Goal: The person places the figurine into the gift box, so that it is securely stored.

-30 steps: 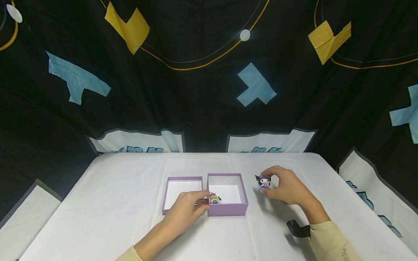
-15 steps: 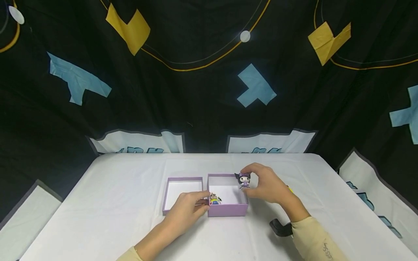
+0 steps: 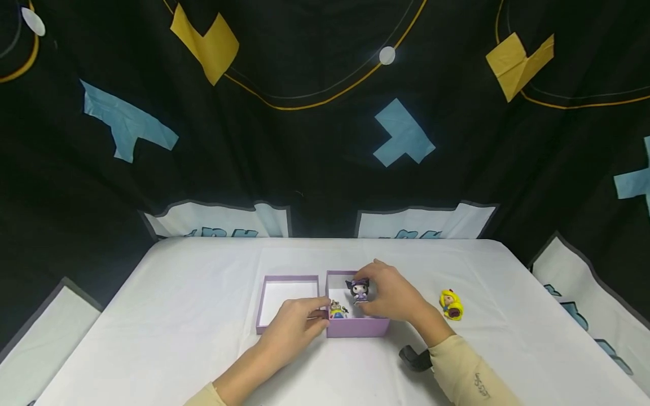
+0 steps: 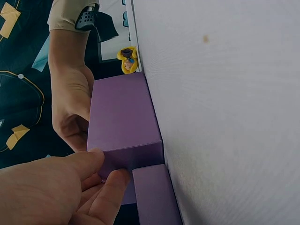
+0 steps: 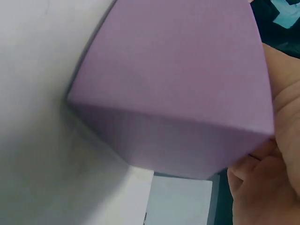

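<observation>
My right hand (image 3: 392,293) pinches a small figurine (image 3: 359,291) with a black hood, white face and purple dress. It holds the figurine upright over the open purple box (image 3: 357,329), inside the rim in the head view. A second, multicoloured figurine (image 3: 337,311) is in the box's front left corner. My left hand (image 3: 291,322) grips the box's left side, thumb and fingertips at the wall and rim, as the left wrist view also shows. In the right wrist view the box wall (image 5: 173,61) hides the held figurine and most of the fingers.
A shallow purple-edged lid (image 3: 260,304) lies left of the box, partly behind my left hand. To the right, a yellow-haired figurine (image 3: 451,305) lies on the white-covered table (image 3: 152,327). A black wrist mount (image 3: 415,358) juts from my right sleeve. A dark curtain (image 3: 304,169) hangs behind.
My right hand has carried the black-hooded figurine leftward from the table to over the box. This uncovers the yellow-haired figurine. The left hand stays at the box.
</observation>
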### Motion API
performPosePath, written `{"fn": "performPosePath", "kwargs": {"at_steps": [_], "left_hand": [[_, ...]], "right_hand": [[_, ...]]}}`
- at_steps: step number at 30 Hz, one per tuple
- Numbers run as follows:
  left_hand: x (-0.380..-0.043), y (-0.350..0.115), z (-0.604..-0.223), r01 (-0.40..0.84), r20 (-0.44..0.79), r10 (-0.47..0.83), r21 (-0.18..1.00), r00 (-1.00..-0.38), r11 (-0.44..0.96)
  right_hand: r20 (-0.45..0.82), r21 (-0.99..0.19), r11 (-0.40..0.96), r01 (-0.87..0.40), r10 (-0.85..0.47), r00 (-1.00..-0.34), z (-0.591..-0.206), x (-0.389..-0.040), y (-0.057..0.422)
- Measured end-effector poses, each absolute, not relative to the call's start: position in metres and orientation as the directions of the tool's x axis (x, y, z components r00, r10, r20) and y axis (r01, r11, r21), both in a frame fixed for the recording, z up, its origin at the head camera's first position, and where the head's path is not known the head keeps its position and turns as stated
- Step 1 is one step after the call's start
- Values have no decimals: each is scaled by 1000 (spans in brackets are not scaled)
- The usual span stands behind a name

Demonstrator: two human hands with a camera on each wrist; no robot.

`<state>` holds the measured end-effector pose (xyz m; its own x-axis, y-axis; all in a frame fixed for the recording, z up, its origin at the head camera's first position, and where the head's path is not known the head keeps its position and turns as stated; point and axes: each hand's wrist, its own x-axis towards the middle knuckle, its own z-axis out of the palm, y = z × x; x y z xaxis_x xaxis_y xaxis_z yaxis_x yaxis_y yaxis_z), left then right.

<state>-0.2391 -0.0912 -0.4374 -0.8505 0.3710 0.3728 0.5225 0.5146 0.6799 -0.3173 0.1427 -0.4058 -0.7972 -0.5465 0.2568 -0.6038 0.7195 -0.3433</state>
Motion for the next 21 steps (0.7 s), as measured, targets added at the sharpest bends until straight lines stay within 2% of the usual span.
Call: {"fn": "performPosePath", "kwargs": {"at_steps": [7,16,21], "left_hand": [[-239,-91,-437,532,382,374,669,-845,519],[-240,-90,-437,534,386,373,670,-844,515],[-239,-90,-437,527,380,368,668,-849,526]], "right_hand": [[240,-308,698,-646,-600,-763,-408,-318,131],[171,-290,735,-613,-590,-789,-412,-321,126],[152,-290,724,-626,-610,-777,-414,-323,124]]}}
